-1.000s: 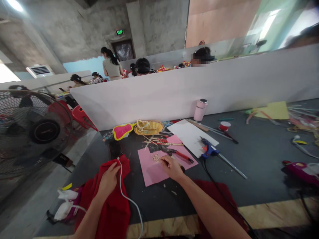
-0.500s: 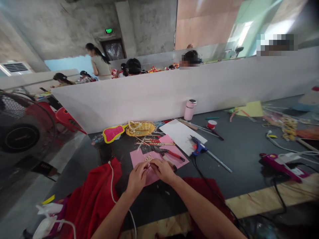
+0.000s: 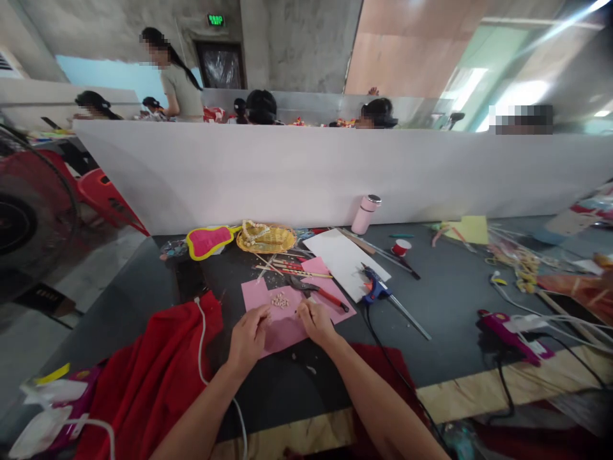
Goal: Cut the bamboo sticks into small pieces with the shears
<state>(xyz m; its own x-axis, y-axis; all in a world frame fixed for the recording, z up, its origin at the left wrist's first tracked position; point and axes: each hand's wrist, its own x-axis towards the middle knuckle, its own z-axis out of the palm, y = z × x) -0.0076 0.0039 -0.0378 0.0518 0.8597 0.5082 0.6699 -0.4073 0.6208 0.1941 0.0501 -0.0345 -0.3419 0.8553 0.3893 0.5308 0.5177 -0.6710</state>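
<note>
My left hand is over the left part of a pink paper sheet, its thumb and fingers brought together; anything between them is too small to make out. To its right, my right hand is closed in a pinch over the same sheet, and what it grips is hidden. Just beyond the two hands lies a little pile of small pale pieces. Pliers with red handles rest behind my right hand, partly on the pink paper.
A blue glue gun lies on white paper. Behind are a wicker basket, thin sticks, a pink bottle and a white partition. Red cloth lies left; a purple power strip right.
My hands have moved apart: they met over the paper before, and now a gap shows between them. The view has shifted a little.
</note>
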